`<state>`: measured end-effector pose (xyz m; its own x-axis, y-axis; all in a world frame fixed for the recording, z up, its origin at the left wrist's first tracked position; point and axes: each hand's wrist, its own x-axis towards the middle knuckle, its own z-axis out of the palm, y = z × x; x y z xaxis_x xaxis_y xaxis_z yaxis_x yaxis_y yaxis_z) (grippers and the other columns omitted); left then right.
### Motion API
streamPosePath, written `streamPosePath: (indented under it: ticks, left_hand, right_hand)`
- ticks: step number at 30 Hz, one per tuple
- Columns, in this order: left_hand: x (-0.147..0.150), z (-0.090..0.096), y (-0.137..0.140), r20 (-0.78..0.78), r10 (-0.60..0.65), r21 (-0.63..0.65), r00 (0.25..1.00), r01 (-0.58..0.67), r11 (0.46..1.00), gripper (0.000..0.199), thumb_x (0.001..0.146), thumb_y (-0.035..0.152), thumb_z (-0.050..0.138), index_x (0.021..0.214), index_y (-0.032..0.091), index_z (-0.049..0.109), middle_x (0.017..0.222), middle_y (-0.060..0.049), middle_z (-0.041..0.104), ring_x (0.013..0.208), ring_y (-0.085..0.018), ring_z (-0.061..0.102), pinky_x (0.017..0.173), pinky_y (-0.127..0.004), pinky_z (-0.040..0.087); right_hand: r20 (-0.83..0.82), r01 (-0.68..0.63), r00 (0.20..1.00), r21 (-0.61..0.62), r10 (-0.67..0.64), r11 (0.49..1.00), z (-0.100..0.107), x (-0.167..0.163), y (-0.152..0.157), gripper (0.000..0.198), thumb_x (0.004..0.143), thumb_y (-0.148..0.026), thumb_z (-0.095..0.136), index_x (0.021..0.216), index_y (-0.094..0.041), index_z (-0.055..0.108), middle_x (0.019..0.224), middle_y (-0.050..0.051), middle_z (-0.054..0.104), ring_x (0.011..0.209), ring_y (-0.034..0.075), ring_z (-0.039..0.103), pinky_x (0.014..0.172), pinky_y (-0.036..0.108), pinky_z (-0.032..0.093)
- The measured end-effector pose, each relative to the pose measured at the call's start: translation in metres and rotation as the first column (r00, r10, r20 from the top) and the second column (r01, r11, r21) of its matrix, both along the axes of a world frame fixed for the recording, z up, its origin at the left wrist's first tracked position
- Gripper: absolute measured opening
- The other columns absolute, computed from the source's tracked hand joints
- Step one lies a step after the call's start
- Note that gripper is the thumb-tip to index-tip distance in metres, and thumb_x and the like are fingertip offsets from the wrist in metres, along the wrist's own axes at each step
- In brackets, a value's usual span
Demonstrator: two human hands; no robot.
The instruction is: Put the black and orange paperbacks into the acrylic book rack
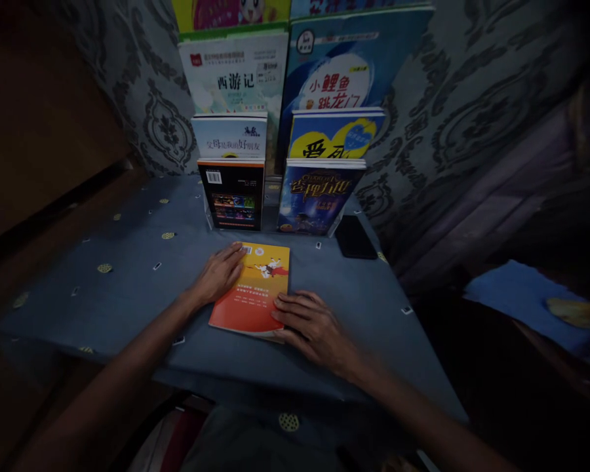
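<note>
A closed paperback book (260, 301) with a yellow-to-red cover lies flat on the cloth-covered table in front of me. Its cover carries a barcode, a small cartoon figure and lines of print that appear upside down. My left hand (219, 272) rests along the book's upper left edge, its fingers laid out flat over the barcode corner. At the lower right edge, my right hand (314, 324) has its fingers on the cover and its thumb against the bottom corner.
Behind the book stands a clear rack (270, 226) with several upright books in two columns. A black phone-like slab (355, 237) lies right of it. The table wears a grey-blue patterned cloth (128, 288). Patterned curtain (162, 124) hangs behind; blue fabric (516, 295) is at right.
</note>
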<state>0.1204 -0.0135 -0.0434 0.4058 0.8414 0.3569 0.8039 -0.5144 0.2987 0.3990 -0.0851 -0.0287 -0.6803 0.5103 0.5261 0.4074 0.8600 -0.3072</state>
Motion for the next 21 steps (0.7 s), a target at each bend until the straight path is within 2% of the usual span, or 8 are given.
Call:
streamPosePath:
  ticks: [7, 13, 18, 21]
  left_hand:
    - [-0.001, 0.000, -0.001, 0.023, -0.003, -0.010, 1.000, 0.004, 1.000, 0.042, 0.101, 0.028, 0.039, 0.137, 0.017, 0.057, 0.147, -0.013, 0.056, 0.141, -0.023, 0.048, 0.118, -0.047, 0.040]
    - [-0.001, -0.001, 0.000, 0.010, -0.003, 0.007, 1.000, 0.003, 1.000, 0.042, 0.101, 0.027, 0.040, 0.138, 0.014, 0.056, 0.148, -0.015, 0.055, 0.141, -0.024, 0.049, 0.116, -0.045, 0.042]
    - [0.004, 0.015, -0.012, -0.145, 0.056, 0.080, 0.988, -0.044, 0.996, 0.033, 0.100, 0.022, 0.043, 0.124, 0.016, 0.064, 0.136, -0.015, 0.064, 0.129, -0.027, 0.059, 0.107, -0.049, 0.049]
    - [0.014, 0.025, -0.036, -0.186, 0.012, 0.143, 0.983, 0.015, 0.990, 0.028, 0.101, 0.023, 0.043, 0.114, 0.017, 0.068, 0.129, -0.014, 0.067, 0.122, -0.027, 0.063, 0.106, -0.051, 0.049]
  right_hand:
    - [-0.013, 0.020, 1.000, -0.012, -0.020, 1.000, 0.003, -0.004, 0.001, 0.028, 0.103, -0.034, 0.051, 0.111, -0.024, 0.076, 0.108, 0.010, 0.079, 0.110, 0.025, 0.071, 0.097, 0.048, 0.055]
    - [-0.052, 0.030, 0.998, 0.013, -0.029, 0.999, 0.003, -0.005, -0.001, 0.029, 0.103, -0.033, 0.051, 0.106, -0.019, 0.076, 0.105, 0.010, 0.079, 0.107, 0.026, 0.072, 0.093, 0.048, 0.057]
    - [-0.068, 0.031, 0.997, -0.009, -0.032, 0.999, 0.002, -0.005, 0.000, 0.027, 0.103, -0.029, 0.051, 0.104, -0.020, 0.077, 0.105, 0.010, 0.079, 0.108, 0.025, 0.072, 0.095, 0.048, 0.056]
    - [-0.093, 0.015, 0.996, -0.017, -0.016, 1.000, -0.001, -0.004, 0.001, 0.031, 0.104, -0.032, 0.049, 0.103, -0.018, 0.077, 0.106, 0.011, 0.079, 0.108, 0.026, 0.072, 0.095, 0.049, 0.055]
